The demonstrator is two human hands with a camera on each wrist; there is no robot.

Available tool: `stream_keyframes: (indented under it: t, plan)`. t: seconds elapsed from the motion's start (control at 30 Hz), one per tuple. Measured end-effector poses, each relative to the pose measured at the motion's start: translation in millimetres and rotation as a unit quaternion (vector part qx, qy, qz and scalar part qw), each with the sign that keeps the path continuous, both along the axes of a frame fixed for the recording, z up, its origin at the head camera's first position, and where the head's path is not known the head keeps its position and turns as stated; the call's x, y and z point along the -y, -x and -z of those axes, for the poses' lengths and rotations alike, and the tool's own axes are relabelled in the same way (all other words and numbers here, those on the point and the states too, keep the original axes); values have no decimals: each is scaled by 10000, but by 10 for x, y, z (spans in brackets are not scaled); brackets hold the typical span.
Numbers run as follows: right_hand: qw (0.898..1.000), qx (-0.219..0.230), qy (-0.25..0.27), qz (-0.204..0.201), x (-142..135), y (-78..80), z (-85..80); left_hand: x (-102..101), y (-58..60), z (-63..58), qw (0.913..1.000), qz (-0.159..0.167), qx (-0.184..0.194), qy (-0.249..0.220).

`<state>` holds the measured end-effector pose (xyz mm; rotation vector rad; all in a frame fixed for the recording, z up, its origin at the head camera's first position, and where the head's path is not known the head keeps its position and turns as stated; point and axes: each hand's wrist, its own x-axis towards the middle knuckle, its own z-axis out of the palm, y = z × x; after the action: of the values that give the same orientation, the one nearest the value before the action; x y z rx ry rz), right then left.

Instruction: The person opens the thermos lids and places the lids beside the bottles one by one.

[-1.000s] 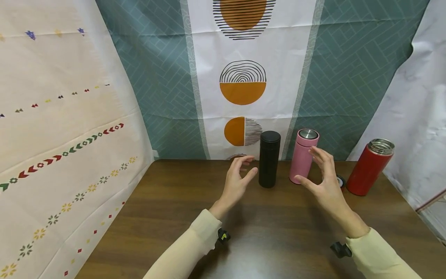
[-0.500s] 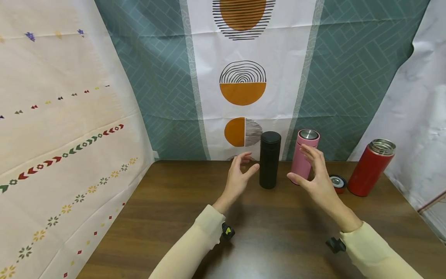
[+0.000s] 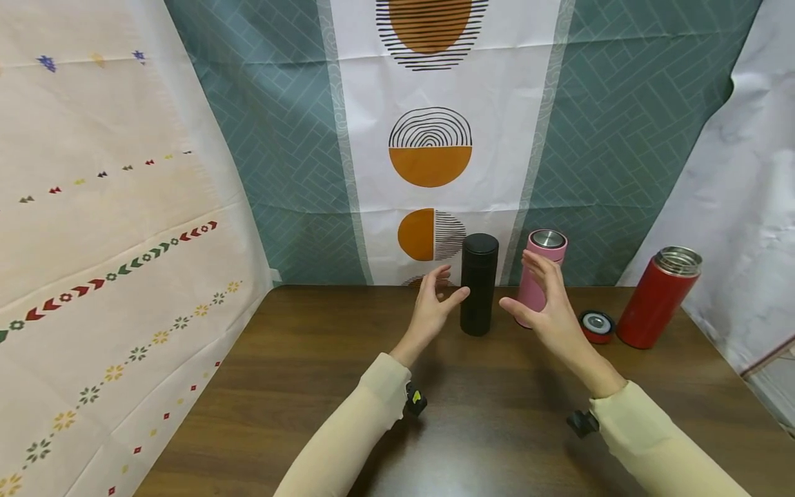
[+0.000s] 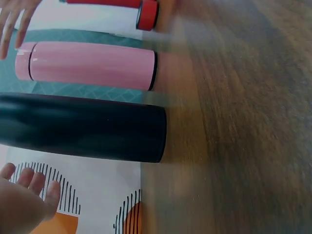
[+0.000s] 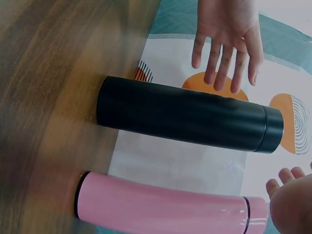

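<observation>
A black flask [image 3: 479, 284] with its cap on stands upright at the back of the wooden table [image 3: 497, 414]. My left hand [image 3: 442, 298] is open just left of it, thumb close to its side. My right hand [image 3: 539, 298] is open just right of it, in front of a pink flask [image 3: 548, 250] whose steel top shows. Neither hand plainly touches the black flask. In the left wrist view the black flask [image 4: 83, 127] lies between my left hand's fingers [image 4: 29, 187] and the pink flask [image 4: 87, 66]. The right wrist view shows the black flask [image 5: 190, 114], the pink flask [image 5: 165, 209] and my left hand [image 5: 229, 34] beyond.
A red flask [image 3: 657, 298] without its cap stands at the right rear, and a red lid [image 3: 596, 326] lies between it and the pink flask. Patterned cloth hangs behind the table and along its left side. A white sheet hangs at the right.
Both hands have closed in on the black flask. My right hand slid left across the pink flask, and the red lid behind it now shows fully.
</observation>
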<state>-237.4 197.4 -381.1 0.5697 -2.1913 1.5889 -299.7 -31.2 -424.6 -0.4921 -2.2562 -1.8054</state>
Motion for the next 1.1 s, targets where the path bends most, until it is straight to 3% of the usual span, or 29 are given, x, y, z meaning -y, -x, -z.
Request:
stream_keyframes:
  t: [0.33, 0.8, 1.1]
  plan:
    - [9999, -53, -76, -61, 43, 165, -14, -106, 146, 30, 9987, 257, 270, 360]
    - [9998, -48, -191, -41, 98, 320, 6, -254, 241, 86, 9969, 186, 676, 358]
    - [9998, -130, -152, -3, 129, 385, -1, -345, 264, 74, 9960, 25, 683, 577]
